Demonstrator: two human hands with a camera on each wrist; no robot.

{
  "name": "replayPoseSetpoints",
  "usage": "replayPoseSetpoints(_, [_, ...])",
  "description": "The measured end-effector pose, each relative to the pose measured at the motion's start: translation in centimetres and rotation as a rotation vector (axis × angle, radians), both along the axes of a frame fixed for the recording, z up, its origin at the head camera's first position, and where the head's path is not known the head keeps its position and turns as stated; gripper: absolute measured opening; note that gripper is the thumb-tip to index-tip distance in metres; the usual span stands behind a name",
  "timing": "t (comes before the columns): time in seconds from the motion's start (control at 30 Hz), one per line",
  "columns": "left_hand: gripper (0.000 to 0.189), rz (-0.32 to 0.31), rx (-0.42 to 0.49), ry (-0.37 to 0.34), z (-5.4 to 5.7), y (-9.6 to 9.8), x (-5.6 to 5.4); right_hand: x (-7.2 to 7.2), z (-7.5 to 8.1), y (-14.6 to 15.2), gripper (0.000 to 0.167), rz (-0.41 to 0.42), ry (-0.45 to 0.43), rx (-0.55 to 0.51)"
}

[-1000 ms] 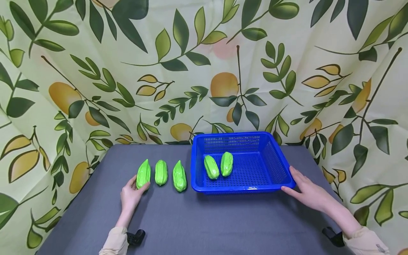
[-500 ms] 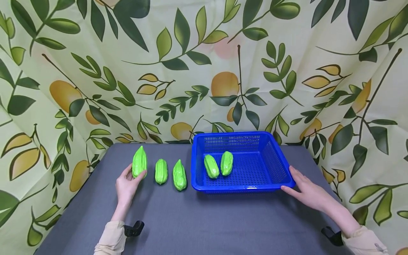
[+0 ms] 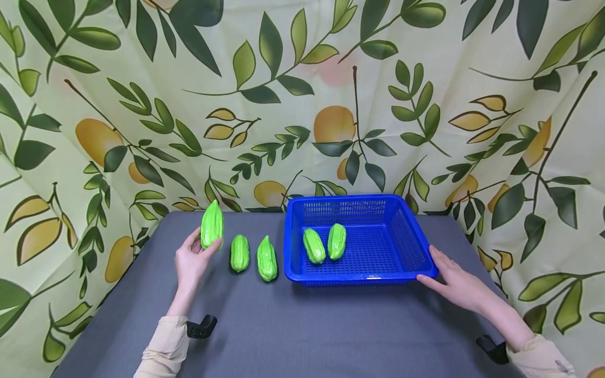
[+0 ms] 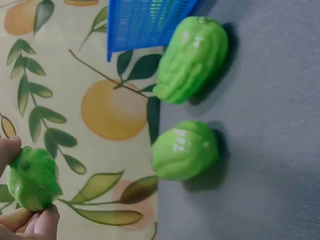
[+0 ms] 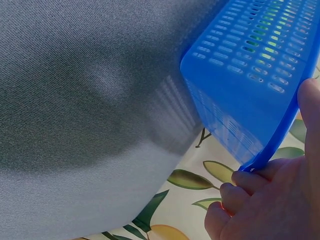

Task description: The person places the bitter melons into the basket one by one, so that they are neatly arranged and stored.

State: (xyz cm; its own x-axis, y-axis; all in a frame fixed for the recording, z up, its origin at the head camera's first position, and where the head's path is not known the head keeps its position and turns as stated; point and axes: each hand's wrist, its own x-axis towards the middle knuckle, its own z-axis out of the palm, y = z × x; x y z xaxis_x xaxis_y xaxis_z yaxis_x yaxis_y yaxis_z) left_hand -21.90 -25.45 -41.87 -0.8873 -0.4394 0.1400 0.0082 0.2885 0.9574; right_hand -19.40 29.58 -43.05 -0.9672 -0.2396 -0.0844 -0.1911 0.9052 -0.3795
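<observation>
My left hand (image 3: 190, 265) holds a ribbed green bitter melon (image 3: 212, 226) between thumb and fingers, pointed end up, raised above the table's far left. In the left wrist view this bitter melon (image 4: 34, 178) shows at the lower left, stem end towards the camera. Two more lie to its right on the cloth: a blunt bitter melon (image 3: 239, 253) and a pointed bitter melon (image 3: 267, 260). Inside the blue plastic basket (image 3: 331, 277), two bitter melons (image 3: 314, 245) rest at the left side. My right hand (image 3: 456, 281) grips the basket's front right corner, thumb on the front rim, fingers along the side.
Grey cloth (image 3: 302, 331) covers the table. Behind it and at both sides hangs a curtain (image 3: 283, 105) printed with leaves and fruit. Black wrist straps (image 3: 202, 327) sit near both sleeves.
My left hand has lifted the bitter melon off the cloth, first up and leftward, then slightly right and higher. My right hand and the basket stay in place.
</observation>
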Motion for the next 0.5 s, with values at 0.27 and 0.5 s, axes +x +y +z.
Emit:
replayPoseSetpoints(0.27, [0.066, -0.04, 0.021, -0.001, 0.3, 1.5, -0.3, 0.1, 0.1, -0.1, 0.098, -0.003, -0.006, 0.0])
replayPoseSetpoints(0.5, [0.068, -0.125, 0.017, -0.016, 0.1, 3.4, -0.6, 0.2, 0.3, -0.2, 0.099, -0.004, -0.011, -0.007])
